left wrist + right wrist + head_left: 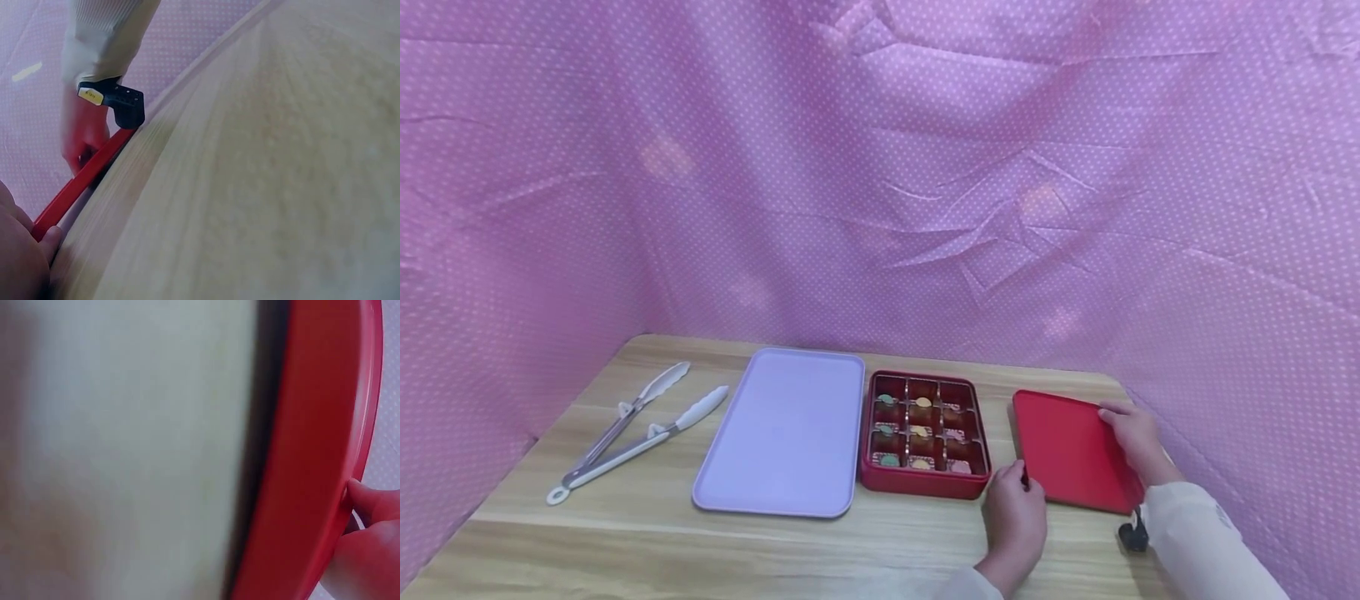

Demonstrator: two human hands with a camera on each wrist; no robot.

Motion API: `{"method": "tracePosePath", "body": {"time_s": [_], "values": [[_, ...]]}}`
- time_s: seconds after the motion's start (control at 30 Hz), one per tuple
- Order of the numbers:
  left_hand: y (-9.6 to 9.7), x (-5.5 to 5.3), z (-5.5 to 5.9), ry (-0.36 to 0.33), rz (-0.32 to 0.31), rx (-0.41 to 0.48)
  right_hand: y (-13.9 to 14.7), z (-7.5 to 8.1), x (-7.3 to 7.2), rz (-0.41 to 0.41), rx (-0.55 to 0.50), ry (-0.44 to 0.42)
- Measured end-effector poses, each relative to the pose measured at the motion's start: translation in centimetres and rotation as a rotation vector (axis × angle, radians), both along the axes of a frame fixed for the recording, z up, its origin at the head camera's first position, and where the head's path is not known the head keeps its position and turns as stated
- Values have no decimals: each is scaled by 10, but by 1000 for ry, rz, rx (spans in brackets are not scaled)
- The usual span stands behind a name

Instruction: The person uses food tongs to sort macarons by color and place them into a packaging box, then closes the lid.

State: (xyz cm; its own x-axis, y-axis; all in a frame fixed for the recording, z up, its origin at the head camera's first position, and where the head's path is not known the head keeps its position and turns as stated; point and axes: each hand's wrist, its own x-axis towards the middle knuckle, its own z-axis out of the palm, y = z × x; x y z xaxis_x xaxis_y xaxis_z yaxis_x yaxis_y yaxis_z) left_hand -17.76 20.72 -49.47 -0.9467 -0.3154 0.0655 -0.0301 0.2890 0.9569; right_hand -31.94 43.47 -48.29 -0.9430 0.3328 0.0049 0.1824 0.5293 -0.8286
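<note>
A flat red square lid (1075, 454) is at the right end of the table, held at its edges by both hands. My left hand (1017, 512) grips its near-left corner; in the left wrist view the thumb (51, 240) lies against the rim. On the opposite side, my right hand (1138, 442) pinches the right edge, and its thumb (369, 499) presses the rim in the right wrist view. Just left of the lid stands a dark red box (925, 483), uncovered, with several compartments holding small green, yellow and pink pieces. Fingers under the lid are hidden.
A pale lilac tray (782, 433) lies left of the box. Farther left, spread tongs (617, 454) with white tips rest on the wooden table (760, 558). A pink dotted curtain (850, 208) hangs behind and at both sides. A black wrist device (1133, 533) sits by the right cuff.
</note>
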Motion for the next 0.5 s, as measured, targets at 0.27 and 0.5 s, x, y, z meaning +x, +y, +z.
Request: {"method": "tracePosePath", "body": {"time_s": [0.27,0.5], "values": [[1,0,0,-23,-12,18,2,5,5,-96,-65,6],[-2,0,1,-35,-11,53,-2,16,10,-121,-172,11]]}}
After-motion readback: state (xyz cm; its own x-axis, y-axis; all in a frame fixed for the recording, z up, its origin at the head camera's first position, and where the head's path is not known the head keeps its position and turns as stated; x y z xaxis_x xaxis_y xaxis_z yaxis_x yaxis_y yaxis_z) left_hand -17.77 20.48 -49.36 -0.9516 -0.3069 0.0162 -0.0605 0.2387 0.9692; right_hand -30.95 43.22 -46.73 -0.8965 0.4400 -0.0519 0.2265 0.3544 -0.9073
